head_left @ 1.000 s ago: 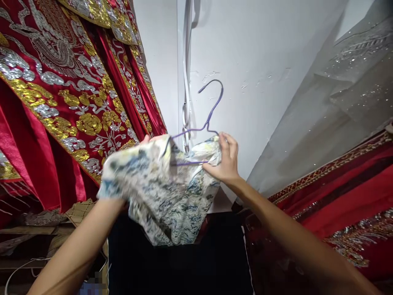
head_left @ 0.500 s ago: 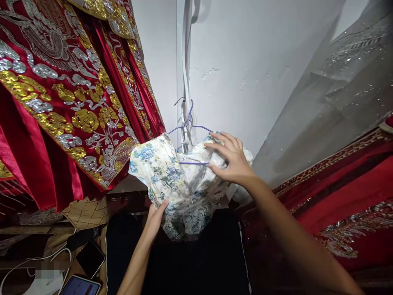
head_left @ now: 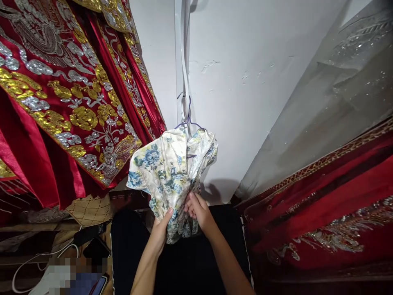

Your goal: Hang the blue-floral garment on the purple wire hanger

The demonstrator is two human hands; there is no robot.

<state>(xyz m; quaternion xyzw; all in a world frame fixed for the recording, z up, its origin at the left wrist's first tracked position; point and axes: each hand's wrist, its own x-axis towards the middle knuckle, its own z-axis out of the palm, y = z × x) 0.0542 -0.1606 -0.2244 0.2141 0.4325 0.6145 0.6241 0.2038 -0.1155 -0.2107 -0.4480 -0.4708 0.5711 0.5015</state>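
A white floral garment [head_left: 159, 164] with blue and yellow flowers hangs on a purple hanger [head_left: 189, 119]. The hanger's hook goes through a white strap [head_left: 185, 73] in front of the wall. My left hand [head_left: 160, 231] grips the garment's lower left edge, with the thumb on top and the other fingers hidden behind the cloth. At the front opening, my right hand [head_left: 198, 209] has its fingers curled against the fabric. The cloth between those fingers is partly hidden.
Red clothing with gold and silver sequins [head_left: 86, 119] hangs at left. A sheer glittery fabric [head_left: 307, 106] and a red beaded garment [head_left: 337, 196] are at right. A phone [head_left: 100, 284], a white cable [head_left: 18, 270] and a quilted tan item [head_left: 90, 209] lie at lower left.
My right hand has left the garment's right shoulder and moved down to its front opening. The right side of the garment has swung inward, turning the garment. My left hand keeps its hold.
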